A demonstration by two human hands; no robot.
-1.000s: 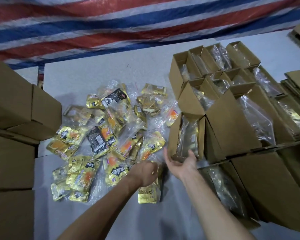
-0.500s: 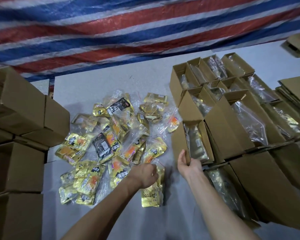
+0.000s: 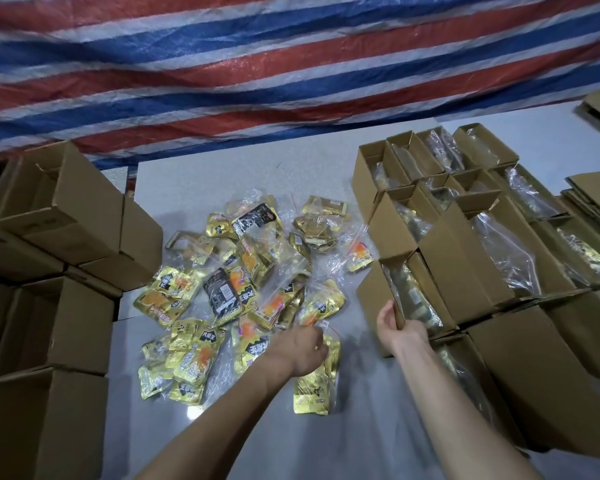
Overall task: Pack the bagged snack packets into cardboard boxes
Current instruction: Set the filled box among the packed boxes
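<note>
A heap of clear bags holding gold and black snack packets [image 3: 243,292] lies on the grey table. My left hand [image 3: 300,348] grips the top of the nearest bag of gold packets [image 3: 314,386] at the heap's front edge. To its right, my right hand [image 3: 400,329] holds the near rim of an open cardboard box [image 3: 374,299] that has a bagged packet standing inside. Behind that box stand several more open boxes [image 3: 465,244], each with a clear bag in it.
Stacked closed cardboard boxes [image 3: 49,306] line the left side of the table [image 3: 361,445]. Flat folded cartons [image 3: 596,195] lie at the far right. A red, white and blue striped tarp [image 3: 291,64] hangs behind.
My right hand moved from open, palm up, beside the front box to holding its near rim. My left hand stayed on the nearest bag. The view tilted upward.
</note>
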